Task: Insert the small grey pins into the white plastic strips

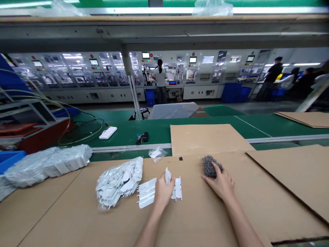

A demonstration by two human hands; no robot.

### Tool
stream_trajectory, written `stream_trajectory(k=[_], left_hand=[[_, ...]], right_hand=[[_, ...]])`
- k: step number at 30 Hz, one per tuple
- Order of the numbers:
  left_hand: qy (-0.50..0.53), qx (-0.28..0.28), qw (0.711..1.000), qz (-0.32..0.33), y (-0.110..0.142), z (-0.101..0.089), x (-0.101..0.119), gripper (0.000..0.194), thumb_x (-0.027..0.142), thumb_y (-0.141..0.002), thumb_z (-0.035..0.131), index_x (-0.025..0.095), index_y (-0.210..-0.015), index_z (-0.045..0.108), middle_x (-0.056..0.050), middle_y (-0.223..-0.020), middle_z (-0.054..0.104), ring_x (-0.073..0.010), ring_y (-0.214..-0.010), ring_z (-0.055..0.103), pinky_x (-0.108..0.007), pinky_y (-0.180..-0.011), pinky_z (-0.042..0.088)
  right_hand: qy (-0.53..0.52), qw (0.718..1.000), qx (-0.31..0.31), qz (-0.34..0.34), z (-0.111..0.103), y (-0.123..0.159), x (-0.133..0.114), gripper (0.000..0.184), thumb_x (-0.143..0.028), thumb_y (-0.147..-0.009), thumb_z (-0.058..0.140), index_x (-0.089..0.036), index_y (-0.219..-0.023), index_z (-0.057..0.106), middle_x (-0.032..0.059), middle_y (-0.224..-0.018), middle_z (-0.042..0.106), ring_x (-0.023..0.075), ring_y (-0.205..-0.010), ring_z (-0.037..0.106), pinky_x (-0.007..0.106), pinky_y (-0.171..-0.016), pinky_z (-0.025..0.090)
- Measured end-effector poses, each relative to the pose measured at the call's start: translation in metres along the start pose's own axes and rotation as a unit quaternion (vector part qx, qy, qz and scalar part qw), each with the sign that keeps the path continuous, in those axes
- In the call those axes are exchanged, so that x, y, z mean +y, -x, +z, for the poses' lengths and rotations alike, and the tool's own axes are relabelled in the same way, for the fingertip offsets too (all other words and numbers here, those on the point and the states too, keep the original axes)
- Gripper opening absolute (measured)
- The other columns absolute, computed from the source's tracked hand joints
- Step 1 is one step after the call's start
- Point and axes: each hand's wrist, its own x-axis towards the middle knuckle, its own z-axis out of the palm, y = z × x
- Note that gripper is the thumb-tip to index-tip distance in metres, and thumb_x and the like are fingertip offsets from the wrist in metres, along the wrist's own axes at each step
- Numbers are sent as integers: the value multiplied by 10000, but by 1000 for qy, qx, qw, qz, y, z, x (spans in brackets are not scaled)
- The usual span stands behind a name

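The left hand (163,192) is pinching white plastic pieces (177,188) in a narrow grip. The right hand (221,183) is lying wide open against a dark heap of small parts (210,166) on a cardboard sheet (205,223).

Left hand (162,192) holding white plastic pieces (177,189) on cardboard sheet (64,212); right hand (219,183) against dark grey clump (210,166).

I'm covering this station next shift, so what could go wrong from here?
The small dark parts under the right hand form a loose clump, so some could scatter across the cardboard and get lost. The white plastic pieces by the left hand lie close to the bagged white heap, so they might get mixed up.
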Motion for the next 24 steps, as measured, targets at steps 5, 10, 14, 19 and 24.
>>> stream_trajectory(k=[5,10,14,19,24], left_hand=[[0,-6,1000,19,1,3,-4,152,313,-728,473,178,-658,463,55,-483,479,-85,-378,465,-166,-390,315],[-6,2,999,44,1,5,-8,152,316,-722,479,169,-690,500,33,-530,517,-99,-442,486,-173,-424,322],[-3,-1,999,52,1,5,-9,149,312,-722,472,171,-688,505,36,-530,513,-100,-456,483,-176,-436,322],[6,2,999,43,0,6,-7,116,286,-716,477,177,-687,500,39,-535,517,-100,-458,483,-173,-432,316],[3,6,999,35,-3,4,-7,93,266,-702,497,174,-697,508,30,-550,528,-105,-469,487,-177,-431,321]], right_hand=[[-164,986,-25,-28,2,3,-1,378,-333,-580,582,-220,-939,564,60,-925,505,243,-880,511,373,-794,384],[-474,865,-13,161,3,3,4,391,-357,-560,638,-189,-906,566,26,-846,601,217,-830,548,314,-733,421],[-574,792,18,208,10,-16,16,363,-382,-619,592,-200,-926,525,-6,-832,615,167,-761,581,243,-614,458],[-613,760,20,214,10,-48,23,361,-315,-547,666,-180,-864,559,7,-848,630,169,-776,587,223,-600,472],[-688,704,-40,173,-12,-52,26,383,-450,-667,523,-209,-962,562,58,-967,620,229,-875,574,357,-684,484]])
